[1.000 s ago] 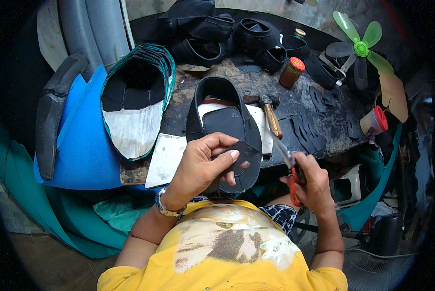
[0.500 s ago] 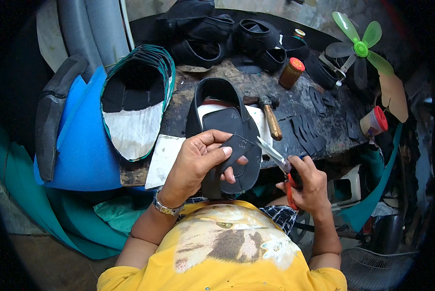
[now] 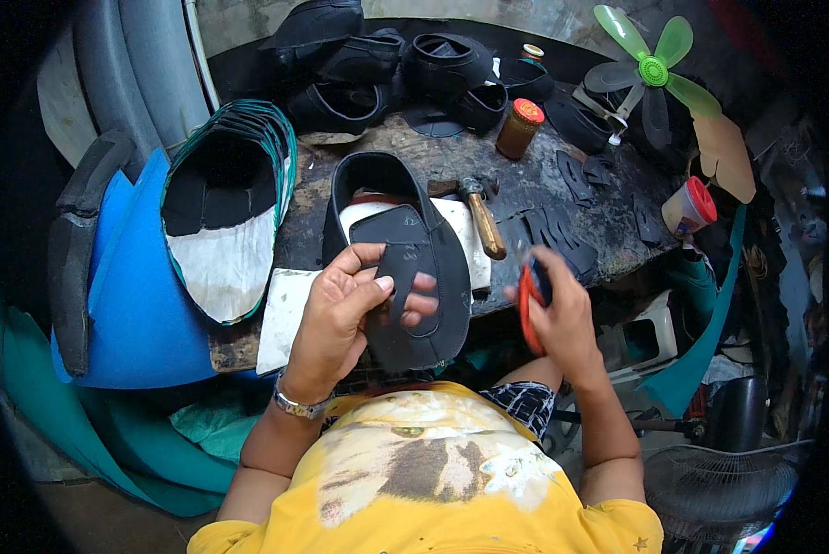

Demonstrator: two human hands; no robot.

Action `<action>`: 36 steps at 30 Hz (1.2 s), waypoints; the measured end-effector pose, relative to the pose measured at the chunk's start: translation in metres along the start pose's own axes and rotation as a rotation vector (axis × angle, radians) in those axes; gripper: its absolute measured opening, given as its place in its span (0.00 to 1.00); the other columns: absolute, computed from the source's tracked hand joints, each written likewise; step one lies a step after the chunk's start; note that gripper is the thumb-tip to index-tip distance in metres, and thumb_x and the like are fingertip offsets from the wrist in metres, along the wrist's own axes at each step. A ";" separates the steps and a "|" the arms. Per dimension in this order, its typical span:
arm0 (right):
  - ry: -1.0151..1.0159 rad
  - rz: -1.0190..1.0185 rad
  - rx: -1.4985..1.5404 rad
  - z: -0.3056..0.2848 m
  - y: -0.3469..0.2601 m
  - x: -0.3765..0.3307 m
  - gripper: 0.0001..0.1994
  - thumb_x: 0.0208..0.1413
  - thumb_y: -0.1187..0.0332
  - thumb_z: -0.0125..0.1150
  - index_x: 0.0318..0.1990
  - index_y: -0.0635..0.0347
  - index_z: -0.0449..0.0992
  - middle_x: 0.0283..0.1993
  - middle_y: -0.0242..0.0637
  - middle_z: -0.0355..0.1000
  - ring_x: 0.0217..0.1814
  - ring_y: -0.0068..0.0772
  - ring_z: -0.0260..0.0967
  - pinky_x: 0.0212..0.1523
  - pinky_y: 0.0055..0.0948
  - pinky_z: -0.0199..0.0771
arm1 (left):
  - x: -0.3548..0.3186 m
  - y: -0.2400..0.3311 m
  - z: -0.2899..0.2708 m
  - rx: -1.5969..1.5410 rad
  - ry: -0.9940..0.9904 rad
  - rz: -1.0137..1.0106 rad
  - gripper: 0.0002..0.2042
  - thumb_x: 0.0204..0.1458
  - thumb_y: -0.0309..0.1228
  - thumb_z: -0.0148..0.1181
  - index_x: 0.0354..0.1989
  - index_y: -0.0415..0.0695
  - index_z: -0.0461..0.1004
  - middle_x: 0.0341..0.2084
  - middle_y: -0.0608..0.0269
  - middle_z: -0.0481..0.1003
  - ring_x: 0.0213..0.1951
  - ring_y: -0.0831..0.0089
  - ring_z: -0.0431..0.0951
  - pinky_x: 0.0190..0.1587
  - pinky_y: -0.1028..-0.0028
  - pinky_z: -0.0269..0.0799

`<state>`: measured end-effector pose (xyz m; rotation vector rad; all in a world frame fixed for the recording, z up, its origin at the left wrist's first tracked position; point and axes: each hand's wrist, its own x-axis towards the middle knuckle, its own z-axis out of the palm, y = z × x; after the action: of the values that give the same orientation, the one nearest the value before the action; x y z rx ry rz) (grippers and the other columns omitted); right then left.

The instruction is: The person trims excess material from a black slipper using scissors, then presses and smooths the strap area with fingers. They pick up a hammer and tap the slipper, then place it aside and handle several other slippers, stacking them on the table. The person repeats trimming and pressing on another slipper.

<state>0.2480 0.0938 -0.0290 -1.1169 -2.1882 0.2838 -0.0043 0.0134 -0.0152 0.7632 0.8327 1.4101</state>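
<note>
Black shoe upper pinched in left hand fingers, right hand fingers gripping red-handled scissors

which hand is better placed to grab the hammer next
Right. The right hand is beside the wooden hammer, though it holds red-handled scissors. The left hand grips the black shoe upper.

Worn, scuffed dark workbench under daylight, grey wall behind it, green fan blades top right, white plastic stool beside bench, floor fan grille lower right.
</note>
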 end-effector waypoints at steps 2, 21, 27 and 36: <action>-0.005 0.207 -0.046 0.008 0.013 0.013 0.27 0.50 0.68 0.63 0.58 0.64 0.63 0.50 0.58 0.68 0.52 0.61 0.67 0.52 0.43 0.67 | 0.002 -0.005 0.000 -0.147 -0.002 0.046 0.18 0.57 0.19 0.42 0.56 0.34 0.54 0.47 0.39 0.71 0.45 0.59 0.78 0.46 0.70 0.77; 0.153 0.208 -0.184 0.044 0.021 0.048 0.11 0.59 0.73 0.50 0.46 0.65 0.74 0.42 0.52 0.69 0.44 0.50 0.70 0.46 0.37 0.69 | 0.004 -0.017 -0.032 -0.488 0.077 0.104 0.21 0.57 0.17 0.36 0.61 0.38 0.53 0.59 0.41 0.60 0.61 0.51 0.64 0.57 0.45 0.66; -0.071 -0.074 0.672 0.065 -0.082 0.023 0.22 0.53 0.77 0.58 0.57 0.67 0.66 0.41 0.47 0.68 0.45 0.40 0.68 0.48 0.32 0.67 | -0.005 -0.034 -0.006 -0.316 -0.018 0.198 0.20 0.54 0.18 0.45 0.57 0.38 0.61 0.56 0.49 0.67 0.57 0.67 0.68 0.59 0.69 0.64; -0.094 0.270 1.036 0.087 -0.044 0.055 0.09 0.60 0.79 0.50 0.48 0.68 0.69 0.40 0.32 0.72 0.40 0.18 0.69 0.47 0.18 0.68 | -0.015 -0.039 -0.047 0.238 0.448 0.336 0.31 0.51 0.20 0.48 0.66 0.35 0.50 0.65 0.45 0.51 0.68 0.56 0.50 0.67 0.62 0.46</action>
<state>0.1411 0.1184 -0.0502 -0.7630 -1.5499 1.4076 -0.0236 -0.0046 -0.0720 0.8049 1.2794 1.8416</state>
